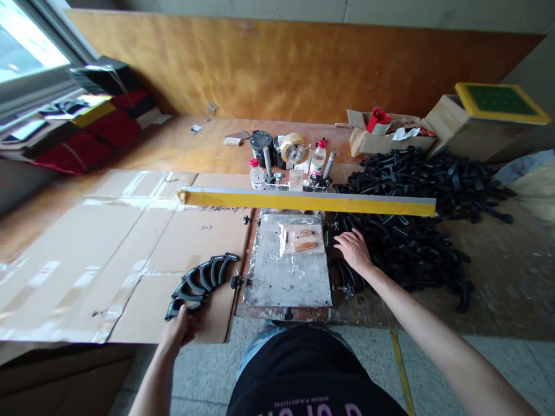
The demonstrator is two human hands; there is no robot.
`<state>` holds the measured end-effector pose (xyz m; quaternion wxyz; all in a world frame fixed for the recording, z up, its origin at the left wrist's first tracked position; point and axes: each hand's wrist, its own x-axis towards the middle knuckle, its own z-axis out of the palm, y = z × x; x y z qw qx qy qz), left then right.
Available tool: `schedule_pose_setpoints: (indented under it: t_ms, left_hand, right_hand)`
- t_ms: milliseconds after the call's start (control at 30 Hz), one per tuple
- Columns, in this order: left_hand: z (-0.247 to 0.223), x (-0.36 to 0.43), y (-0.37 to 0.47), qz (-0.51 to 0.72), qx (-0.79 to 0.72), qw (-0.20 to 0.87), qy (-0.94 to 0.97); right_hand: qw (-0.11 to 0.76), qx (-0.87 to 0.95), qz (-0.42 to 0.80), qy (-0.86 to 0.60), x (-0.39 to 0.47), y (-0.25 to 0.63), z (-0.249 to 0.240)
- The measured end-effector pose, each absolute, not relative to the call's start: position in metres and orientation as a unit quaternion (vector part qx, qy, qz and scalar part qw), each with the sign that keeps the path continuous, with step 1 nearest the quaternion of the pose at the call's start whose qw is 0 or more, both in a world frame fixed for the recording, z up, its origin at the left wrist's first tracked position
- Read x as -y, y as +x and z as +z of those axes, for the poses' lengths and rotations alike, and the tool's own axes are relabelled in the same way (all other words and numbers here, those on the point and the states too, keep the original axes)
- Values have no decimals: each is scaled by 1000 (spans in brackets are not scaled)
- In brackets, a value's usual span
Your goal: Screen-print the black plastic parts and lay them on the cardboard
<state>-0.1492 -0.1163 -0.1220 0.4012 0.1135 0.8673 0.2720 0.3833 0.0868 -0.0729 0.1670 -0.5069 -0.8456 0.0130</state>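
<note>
**Black curved pieces point(411, 179) flank a metal plate point(271, 260) on a workshop bench point(173, 144)**

A person in a black shirt point(303, 364) stands at the near edge, the print "NEW FASHION" upside down to the camera above larger letters cut off by the frame. At near left, the left hand point(178, 330) touches the nearest piece of a fanned row point(204, 277) on a cardboard sheet point(208, 242); its curled fingers are partly hidden, and whether they grip cannot be told. The right hand point(353, 249), palm down with fingers loosely spread, holds nothing visible at the left edge of the heaped pieces, just right of the plate.

Handwriting on the cardboard includes a number resembling 204 or 209; the line beyond it is illegible. The plate bears a small dark mark like an "e", and a clear packet point(302, 238) lies at its far end. A yellow bar point(303, 202) spans above the plate's far edge. Farther back are a dark jar point(261, 147), a tape roll point(299, 141) and two red-capped bottles point(318, 157), their labels too small to read. At far right, a green panel in a yellow frame point(500, 101) tops a carton point(455, 124).
</note>
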Motion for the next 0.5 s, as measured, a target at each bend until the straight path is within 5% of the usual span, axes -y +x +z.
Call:
schedule_pose_setpoints:
  t_ms: [133,367,500]
  left_hand:
    - [-87,86,-152,143,-879,419,177]
    - [60,-43,-32,532,-636,376,413]
    - [111,-73,21,614,-510,429,423]
  right_hand:
    - [228,855,77,-460,-89,325,-57]
    - [177,883,60,-431,-100,262,-56]
    - [163,879,39,-446,-94,264,-52]
